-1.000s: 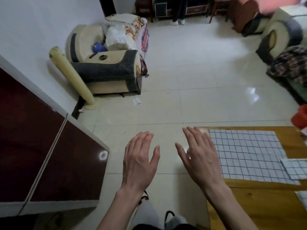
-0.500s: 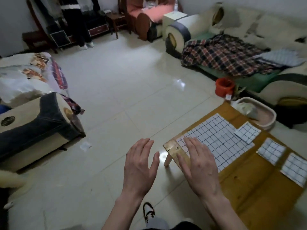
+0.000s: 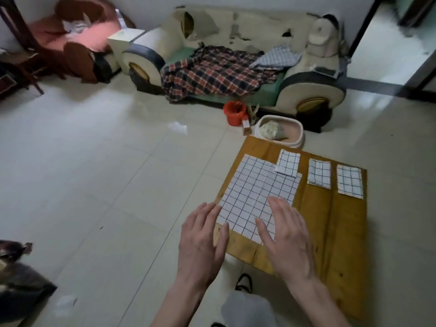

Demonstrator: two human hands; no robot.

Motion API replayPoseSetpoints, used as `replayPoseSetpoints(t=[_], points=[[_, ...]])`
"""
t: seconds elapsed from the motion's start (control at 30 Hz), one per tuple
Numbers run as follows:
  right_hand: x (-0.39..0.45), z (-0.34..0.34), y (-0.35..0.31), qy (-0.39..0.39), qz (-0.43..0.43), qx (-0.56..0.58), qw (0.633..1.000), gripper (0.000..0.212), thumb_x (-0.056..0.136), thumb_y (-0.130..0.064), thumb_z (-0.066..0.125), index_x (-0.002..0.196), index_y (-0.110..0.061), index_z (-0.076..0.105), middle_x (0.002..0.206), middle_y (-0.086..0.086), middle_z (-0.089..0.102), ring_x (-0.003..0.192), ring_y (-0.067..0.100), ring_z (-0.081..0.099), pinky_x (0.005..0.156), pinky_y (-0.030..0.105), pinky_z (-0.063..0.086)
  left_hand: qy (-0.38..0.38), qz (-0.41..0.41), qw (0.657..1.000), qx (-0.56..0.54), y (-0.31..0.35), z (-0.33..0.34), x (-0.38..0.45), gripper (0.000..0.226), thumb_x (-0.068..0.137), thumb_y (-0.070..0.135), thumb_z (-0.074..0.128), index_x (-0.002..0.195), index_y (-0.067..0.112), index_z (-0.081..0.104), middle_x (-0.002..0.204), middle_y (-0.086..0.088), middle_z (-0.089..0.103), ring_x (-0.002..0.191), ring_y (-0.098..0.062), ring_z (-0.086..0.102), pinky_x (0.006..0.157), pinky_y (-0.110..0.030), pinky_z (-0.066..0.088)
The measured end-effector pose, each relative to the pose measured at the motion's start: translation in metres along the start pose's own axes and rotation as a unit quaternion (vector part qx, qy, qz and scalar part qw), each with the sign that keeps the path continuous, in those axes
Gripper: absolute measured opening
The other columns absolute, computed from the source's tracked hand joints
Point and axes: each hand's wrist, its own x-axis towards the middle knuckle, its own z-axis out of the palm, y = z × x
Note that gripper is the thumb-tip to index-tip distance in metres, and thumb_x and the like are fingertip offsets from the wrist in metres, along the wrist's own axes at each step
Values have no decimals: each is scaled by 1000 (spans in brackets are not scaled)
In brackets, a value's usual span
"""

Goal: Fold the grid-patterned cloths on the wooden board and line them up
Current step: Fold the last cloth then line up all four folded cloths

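**Both hands hovering at the near edge of the big unfolded cloth**

Head view: the wooden board [image 3: 339, 232] is lying low over the tiled floor at the lower right of the frame, serving as the table. The large grid cloth [image 3: 257, 194] is lying flat on the board's left part, its long axis running from the near left corner up toward the top right of the board. Three small folded cloths are sitting in a row along the board's far edge: the first folded cloth [image 3: 287, 165] is overlapping the large cloth's far right corner, the second folded cloth [image 3: 319, 173] and the third folded cloth [image 3: 349, 181] are lying apart to its right.

The left hand [image 3: 200, 241] is spread, fingers straight, holding nothing; its fingertips are reaching the cloth's near left corner, at the board's left edge. The right hand [image 3: 287, 234] is spread too, palm down over the cloth's near edge; whether it is pressing the cloth or only hovering cannot be told. The cloth is lying straight ahead of both hands, with the right hand further over it.

A pale basin [image 3: 297, 131] is standing on the floor just beyond the board, with something crumpled and pale inside. An orange bucket [image 3: 233, 113] is standing to its left, contents not visible.
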Motion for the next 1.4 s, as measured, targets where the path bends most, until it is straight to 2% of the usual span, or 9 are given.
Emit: replayPoseSetpoints(t=[0.1,0.23,0.43,0.6,0.7,1.03,1.17,1.3,1.4], points=[[14,8,13,3,46,7,999,61,107,-56,34,156,-20,42,157,1,50,149,17,40,122,35,23,-25,37,999,-4,-4,20,30,47,105,42,46,138,14,64,142,-1,63,139,-19,52,113,-40,44],[35,21,35,5,75,13,997,62,108,-58,29,156,-21,40,159,1,47,151,16,37,124,34,20,-68,46,997,-10,-11,51,61,47,106,41,46,140,13,63,144,-1,62,140,-19,51,115,-40,43],[67,47,66,-1,108,16,994,62,107,-57,29,156,-20,41,158,0,48,150,16,39,124,35,22,-87,66,994,-21,-17,101,97,43,105,38,49,140,15,63,144,3,61,142,-15,49,116,-34,40],[92,69,90,2,117,-15,993,61,107,-56,32,155,-20,43,155,0,53,146,16,46,121,42,28,-114,63,991,-24,-24,151,128,48,105,44,43,141,18,63,145,4,61,141,-14,49,116,-33,40],[105,87,103,-1,134,-21,991,60,107,-57,34,155,-22,41,156,-2,52,147,14,43,122,42,29,-127,69,989,-32,-34,182,144,49,105,44,43,141,18,63,145,3,61,139,-15,50,116,-31,38],[134,190,148,-5,179,-19,984,60,108,-56,33,158,-24,37,160,-3,46,151,11,34,125,34,23,-199,84,975,-51,-103,304,176,47,105,46,42,144,23,59,147,8,58,142,-13,47,112,-45,49],[135,234,169,-2,203,-27,979,60,108,-56,30,157,-22,39,159,-1,47,150,13,37,123,38,28,-212,83,972,-63,-127,349,177,49,106,48,38,143,23,59,145,7,59,141,-14,49,112,-42,47],[132,276,191,-5,213,-24,977,59,107,-54,35,157,-23,39,161,-5,44,153,11,32,124,41,30,-218,112,967,-66,-149,390,174,45,105,42,45,140,20,61,143,6,59,139,-13,49,114,-34,43],[130,307,209,-20,200,-27,979,60,106,-53,37,158,-22,38,163,-5,41,155,10,29,125,42,29,-221,115,965,-85,-168,424,165,43,105,36,48,140,17,62,145,6,58,142,-15,48,116,-41,44]])
